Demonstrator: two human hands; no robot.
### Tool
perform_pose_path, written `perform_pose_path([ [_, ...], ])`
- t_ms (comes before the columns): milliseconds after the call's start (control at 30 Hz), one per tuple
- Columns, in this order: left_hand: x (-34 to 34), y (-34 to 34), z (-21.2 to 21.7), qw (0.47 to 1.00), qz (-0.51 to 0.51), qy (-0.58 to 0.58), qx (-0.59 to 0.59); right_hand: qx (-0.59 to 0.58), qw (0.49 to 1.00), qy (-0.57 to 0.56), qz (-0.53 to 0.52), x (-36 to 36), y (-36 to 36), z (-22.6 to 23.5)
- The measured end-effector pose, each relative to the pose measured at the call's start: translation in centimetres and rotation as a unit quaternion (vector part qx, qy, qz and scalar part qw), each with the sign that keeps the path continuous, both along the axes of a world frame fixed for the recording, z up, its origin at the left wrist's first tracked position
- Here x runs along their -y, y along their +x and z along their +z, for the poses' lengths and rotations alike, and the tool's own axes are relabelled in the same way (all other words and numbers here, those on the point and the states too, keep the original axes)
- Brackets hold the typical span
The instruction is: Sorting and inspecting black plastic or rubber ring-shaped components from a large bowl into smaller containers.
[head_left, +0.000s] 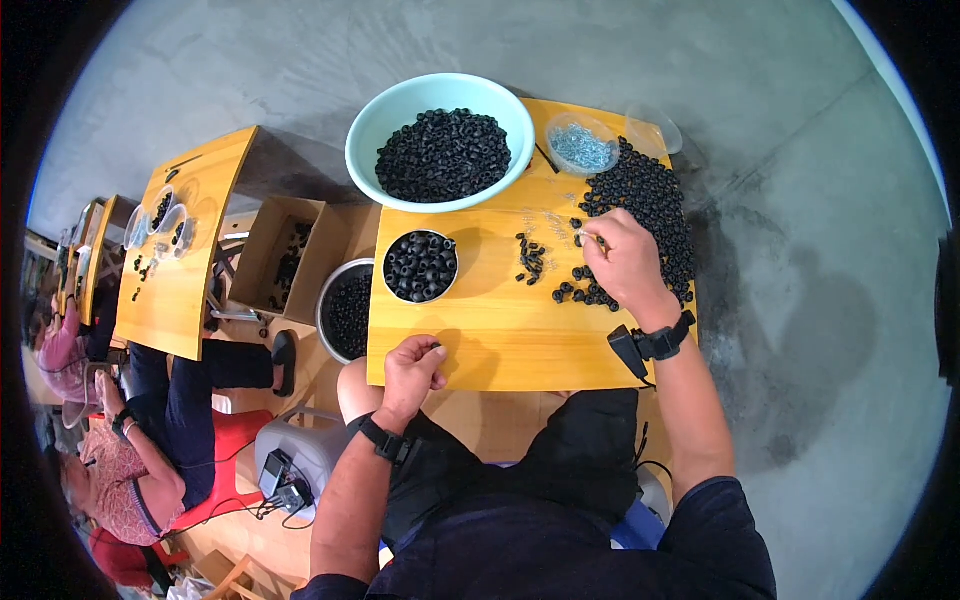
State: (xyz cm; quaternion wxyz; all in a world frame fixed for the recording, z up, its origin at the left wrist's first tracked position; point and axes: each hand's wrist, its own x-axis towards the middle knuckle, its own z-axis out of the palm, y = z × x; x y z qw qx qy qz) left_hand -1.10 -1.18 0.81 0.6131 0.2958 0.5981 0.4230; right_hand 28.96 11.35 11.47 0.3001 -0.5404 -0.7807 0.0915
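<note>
My left hand (410, 376) is closed near the front edge of the wooden table (480, 345). A small black piece shows between its thumb and fingertip, too small to tell its kind. Further right, my right hand (625, 255) pinches something too small to make out, above the table. Under and beside it spreads a pile of black knob-like pieces (655, 200). Left of it lie a small group of narrow black pieces (530, 258) and some thin, shiny, clear-looking bits (545, 225). A round bowl (420, 298) filled with larger black pieces stands between the two hands and the table's left edge.
A pale green basin (362, 165) of black pieces stands at the back, beside a clear tub (582, 150) of shiny bluish bits. Left of the table are a metal bowl (325, 320) and a cardboard box (262, 250). Another person (130, 460) sits at a second table (180, 300).
</note>
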Motion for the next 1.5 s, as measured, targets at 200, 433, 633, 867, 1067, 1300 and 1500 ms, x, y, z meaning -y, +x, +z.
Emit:
perform_pose_path([
  [200, -0.1, 0.3, 0.0, 1.0, -0.002, 0.004, -0.004, -0.026, 0.998, 0.06, -0.003, -0.3, 0.7, -4.0],
  [433, -0.2, 0.3, 0.4, 1.0, 0.005, -0.003, -0.008, 0.015, 0.998, -0.044, -0.035, -0.2, 3.4, -7.0],
  [633, -0.3, 0.3, 0.4, 1.0, -0.014, -0.016, -0.014, 0.012, 0.994, -0.086, -0.06, -0.2, 5.4, -7.3],
  [867, -0.2, 0.2, 0.2, 1.0, -0.004, -0.007, -0.009, -0.006, 0.995, -0.05, -0.083, -1.2, 6.5, -7.4],
  [1067, -0.2, 0.2, 0.2, 1.0, -0.002, -0.006, 0.0, 0.04, 0.994, -0.061, -0.083, -2.3, 6.7, -6.8],
  [1300, 0.0, -0.2, -0.6, 1.0, -0.008, 0.005, -0.008, 0.109, 0.986, -0.105, -0.064, -2.5, 5.0, -7.1],
  [1500, 0.0, -0.4, -0.5, 1.0, -0.02, -0.014, -0.003, 0.164, 0.97, -0.151, -0.094, -3.3, 3.5, -7.8],
])
